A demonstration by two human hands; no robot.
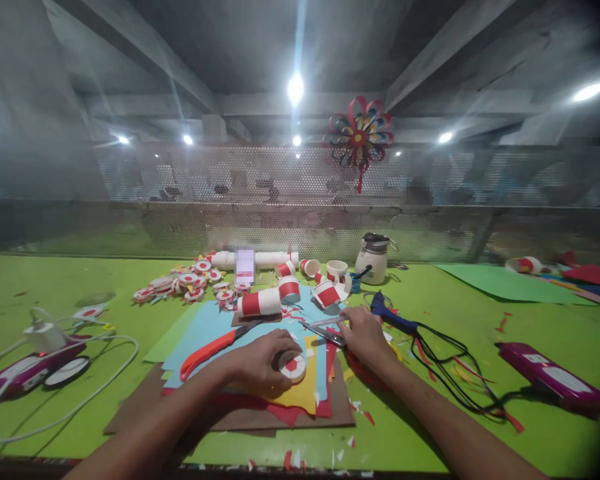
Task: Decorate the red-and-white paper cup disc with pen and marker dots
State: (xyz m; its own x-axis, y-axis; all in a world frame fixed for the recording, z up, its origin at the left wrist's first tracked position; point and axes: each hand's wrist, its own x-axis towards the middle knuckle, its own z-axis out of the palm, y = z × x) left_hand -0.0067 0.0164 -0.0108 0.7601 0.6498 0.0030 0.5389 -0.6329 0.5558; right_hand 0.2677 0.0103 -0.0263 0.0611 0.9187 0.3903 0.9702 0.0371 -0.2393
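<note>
My left hand (263, 360) grips a small round red-and-white paper disc (293, 366) over a stack of coloured paper sheets (300, 393). My right hand (363, 333) rests on the sheets, its fingers closed on a thin light stick (325, 321) beside dark scissors (327, 335). An orange-handled cutter (210, 352) lies left of my left hand. Red-and-white paper cups (260, 302) stand and lie just beyond both hands.
A blue glue gun (393, 317) with a black cable lies to the right, a purple device (550, 377) farther right. At left are a charger, white cable (55, 373) and a purple device. Several finished discs (180, 283), a phone (245, 265) and a white jar (373, 259) sit behind.
</note>
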